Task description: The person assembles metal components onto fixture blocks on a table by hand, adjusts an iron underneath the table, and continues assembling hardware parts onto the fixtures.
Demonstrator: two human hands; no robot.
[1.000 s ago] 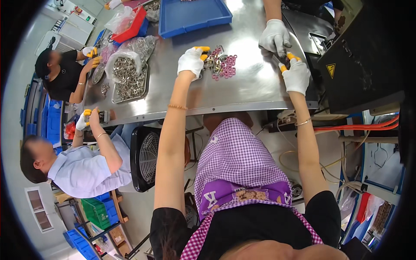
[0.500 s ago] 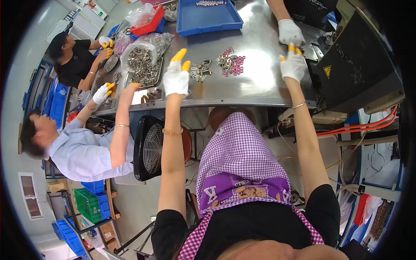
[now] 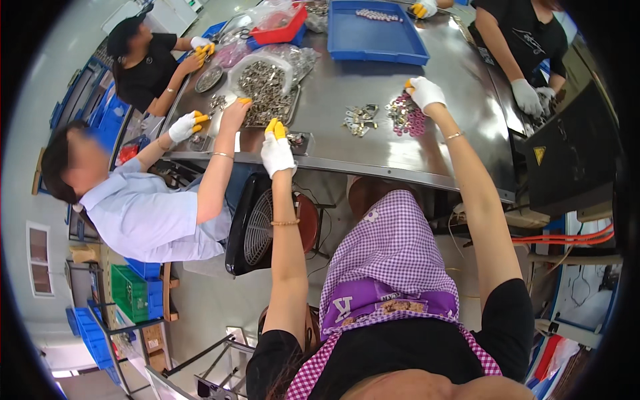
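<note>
My left hand [image 3: 277, 153], in a white glove with yellow fingertips, is above the table's front edge, its fingertips drawn together. Anything between them is too small to make out. Beside it is a small dark tray [image 3: 299, 144] with metal parts. My right hand [image 3: 427, 95], gloved alike, is at the upper right edge of a pile of pink-ringed metal pieces [image 3: 407, 120]. Its fingers bend inward, and what they hold, if anything, is hidden. Left of that pile lies a smaller heap of bare metal parts [image 3: 361, 121].
A blue tray [image 3: 377, 56] with a row of small pieces stands at the back. A large tray of metal parts [image 3: 267, 93] and a red bin [image 3: 279, 30] stand left. Co-workers sit at left; another's gloved hand [image 3: 527, 97] is at right, near a black machine [image 3: 567, 157].
My view has turned to the right. My right hand has left the co-worker's glove and come to the pink pile. My left hand has drawn back toward the table edge, fingertips now together.
</note>
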